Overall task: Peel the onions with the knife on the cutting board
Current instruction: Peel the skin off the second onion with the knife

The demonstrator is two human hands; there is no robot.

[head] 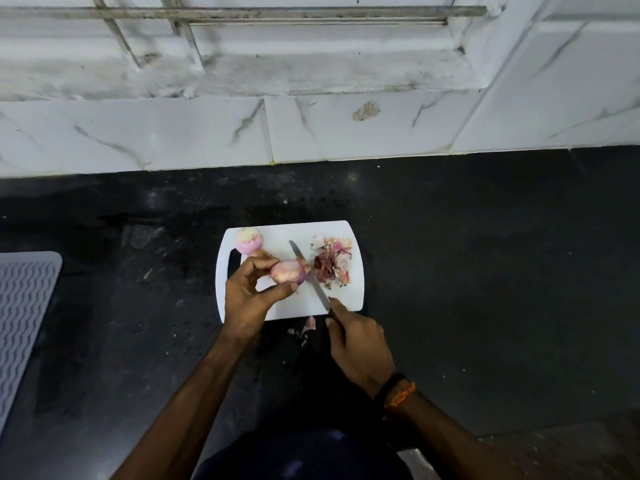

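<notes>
Head view, looking down on dark counter (pixel 485 254). White cutting board (pixel 353 296) at centre. Left hand (pixel 249 296) pinches partly peeled onion (pixel 289 271) between thumb and fingertips, over board's left half. Right hand (pixel 358 344) curled round handle of knife (pixel 310 277), blade lying against onion's right end, tip pointing far. Second onion (pixel 248 240) at board's far-left corner. Peel heap (pixel 333 259) on board's right side. Few peel scraps (pixel 308 323) on counter by near edge

Lighting: dim, diffuse; dark counter (pixel 485 254) underexposed (faint specular glints far centre). Soft overall blur; wide-angle bowing at edges.
</notes>
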